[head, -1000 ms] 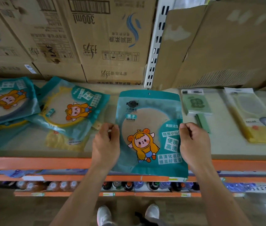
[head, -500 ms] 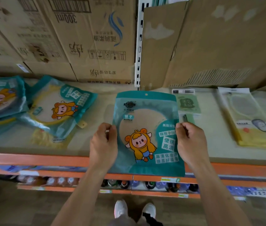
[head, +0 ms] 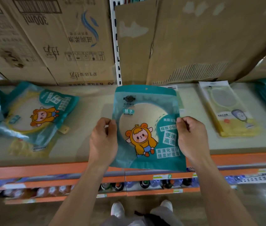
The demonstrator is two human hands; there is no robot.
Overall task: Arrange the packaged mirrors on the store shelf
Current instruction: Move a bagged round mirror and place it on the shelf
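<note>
The slick teal mirror packet point(head: 147, 128) overhangs the orange front edge point(head: 31, 170), so the main risk is that it slides off toward the floor if either pinch loosens before it is pushed further in. A lopsided shove could also skew it toward the untidy pile of matching packets point(head: 42, 115) at the left. The packet lies between the hands: the left hand point(head: 103, 141) pinches its left edge and the right hand point(head: 191, 139) its right edge, fingers curled on both. Whether its back rests on the shelf point(head: 86, 144) cannot be told
</note>
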